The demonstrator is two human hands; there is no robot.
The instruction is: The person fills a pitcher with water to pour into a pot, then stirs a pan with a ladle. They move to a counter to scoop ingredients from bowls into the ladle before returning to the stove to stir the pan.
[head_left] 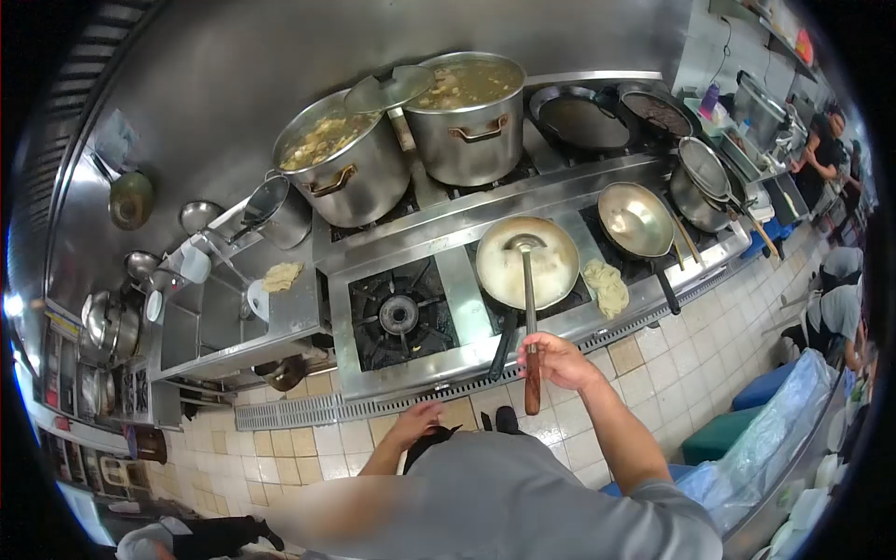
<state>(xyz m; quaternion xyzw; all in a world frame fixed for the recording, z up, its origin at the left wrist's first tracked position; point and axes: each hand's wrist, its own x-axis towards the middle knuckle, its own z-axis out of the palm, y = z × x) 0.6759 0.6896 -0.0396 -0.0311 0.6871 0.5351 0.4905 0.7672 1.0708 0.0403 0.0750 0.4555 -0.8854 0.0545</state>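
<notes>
My right hand [557, 361] is closed round the wooden-ended handle of a long ladle [529, 280]. The ladle's bowl rests in a pan [551, 266] of pale, creamy liquid on the stove. The pan's dark handle [505, 345] points toward me, left of the ladle handle, with no hand on it. Near my waist, at the stove's front, is my left hand [417, 425], away from the pan; its fingers are small and partly blurred. A crumpled cloth [607, 287] lies right of the pan.
Two large stockpots [350, 187] [471, 140] stand behind. An unused burner [399, 315] is on the left, beside a sink [201, 308]. Another pan [636, 219] and a strainer [705, 168] are right. People [821, 154] stand at the far right; another person [201, 537] is lower left.
</notes>
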